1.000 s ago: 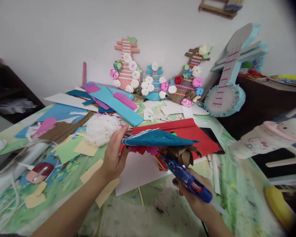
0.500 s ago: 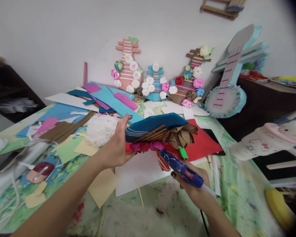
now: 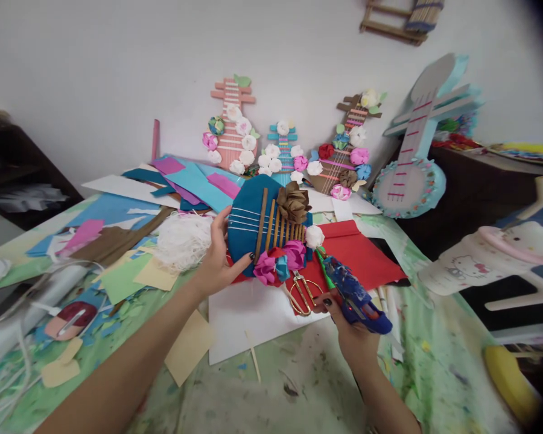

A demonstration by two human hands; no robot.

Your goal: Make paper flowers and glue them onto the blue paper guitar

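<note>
My left hand grips the round end of a dark blue toy lute, thumb on its front. Its face, tilted toward me, bears white strings, brown strips, a brown paper flower, a white one and pink ones beside a small blue one. My right hand is wrapped round a blue hot glue gun, its nozzle pointing up and left, apart from the lute. Gold-handled scissors lie just below the lute, near my right fingers. A green pen-like thing shows beside the nozzle.
Several flower-covered paper lutes lean against the wall. Red paper and a white sheet lie under the work. White shredded paper and coloured scraps are at left. A white cup stands at the right edge.
The lute has turned from edge-on to show its decorated face. The glue gun has moved away from the pink flowers, to the right, with its tip now clear of them.
</note>
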